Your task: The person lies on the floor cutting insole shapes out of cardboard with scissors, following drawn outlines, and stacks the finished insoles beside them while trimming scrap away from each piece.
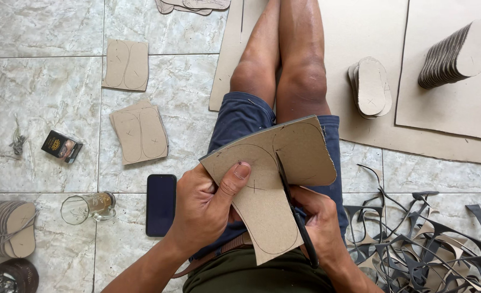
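My left hand [208, 203] grips a stack of brown cardboard pieces [300, 149] with sole outlines drawn on top, thumb pressed on its upper face. My right hand [319, 220] holds black scissors [297, 214], their blades cutting into the cardboard along a drawn curve. The cardboard rests over my lap, above blue shorts and bare knees.
Marked cardboard pieces [140, 132] lie on the tiled floor at left, with a black phone [160, 204], a glass mug [87, 206] and a small box [61, 146]. Cut sole stacks [370, 87] [456, 54] sit on cardboard sheets at right. Offcut strips [419, 239] pile at lower right.
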